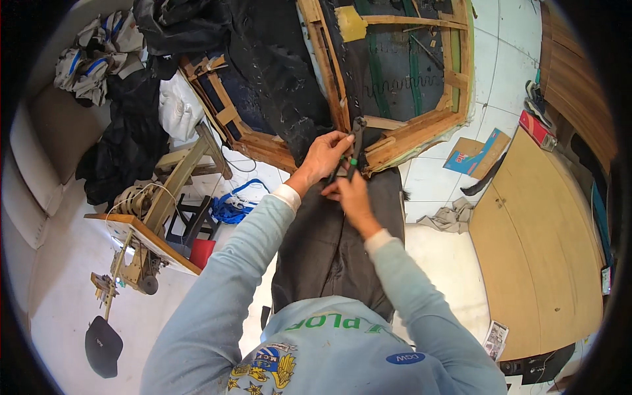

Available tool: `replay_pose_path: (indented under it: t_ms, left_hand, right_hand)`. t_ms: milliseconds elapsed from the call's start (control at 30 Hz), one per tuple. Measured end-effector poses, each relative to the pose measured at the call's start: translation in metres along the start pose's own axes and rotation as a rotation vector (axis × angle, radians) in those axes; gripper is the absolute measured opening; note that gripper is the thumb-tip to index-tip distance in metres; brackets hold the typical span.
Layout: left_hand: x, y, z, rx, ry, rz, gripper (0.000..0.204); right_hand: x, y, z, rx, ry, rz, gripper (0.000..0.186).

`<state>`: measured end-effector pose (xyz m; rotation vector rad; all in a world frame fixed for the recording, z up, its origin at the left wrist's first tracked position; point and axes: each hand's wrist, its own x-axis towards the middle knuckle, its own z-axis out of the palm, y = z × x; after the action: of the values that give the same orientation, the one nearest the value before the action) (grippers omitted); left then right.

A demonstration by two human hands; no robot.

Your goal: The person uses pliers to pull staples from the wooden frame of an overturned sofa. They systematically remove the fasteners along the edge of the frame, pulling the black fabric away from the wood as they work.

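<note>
A pair of dark pliers (357,128) with black and green handles stands jaws-forward at the near edge of a wooden seat frame (409,137). My right hand (352,199) is closed around the lower handles. Just to its left, my left hand (325,157) is closed with thumb and fingers against the pliers below the jaws; part of its grip is hidden. Black fabric (280,79) hangs over the left part of the frame and runs beneath the jaws. Behind it, wavy springs and green webbing (409,82) cross the frame's opening.
At left a sewing machine (141,260) tips on its wooden table, beside a blue strap bundle (232,207). More black cloth (122,138) lies behind. To the right are a cardboard piece (476,153), a grey rag (447,216) and a light wooden cabinet (536,243).
</note>
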<state>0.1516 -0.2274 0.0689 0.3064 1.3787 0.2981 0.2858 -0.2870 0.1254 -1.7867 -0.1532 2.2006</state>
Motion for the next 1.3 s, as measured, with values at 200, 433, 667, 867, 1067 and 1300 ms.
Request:
replay_pose_path:
  t_ms: [200, 433, 667, 867, 1067, 1300]
  left_hand:
    - [0.001, 0.013, 0.023, -0.241, -0.116, -0.115, 0.037]
    - [0.001, 0.024, 0.039, -0.488, -0.049, -0.239, 0.034]
    - [0.008, 0.020, 0.033, -0.591, -0.099, -0.264, 0.030]
    - [0.012, -0.016, 0.015, -0.458, -0.129, -0.192, 0.038]
    - [0.000, -0.006, 0.015, -0.059, 0.001, -0.026, 0.044]
    - [0.028, 0.043, 0.016, 0.594, 0.413, 0.192, 0.055]
  right_hand:
    - [-0.028, -0.123, -0.079, 0.064, -0.385, 0.302, 0.077]
    - [-0.008, -0.174, -0.086, 0.126, -0.438, 0.474, 0.064]
    - [0.002, -0.161, -0.060, 0.006, -0.187, 0.440, 0.027]
    - [-0.011, -0.042, -0.037, -0.602, 0.098, -0.201, 0.026]
    - [-0.024, -0.047, -0.030, -0.101, 0.017, -0.045, 0.049]
    - [-0.035, -0.075, -0.080, -0.309, 0.087, -0.099, 0.049]
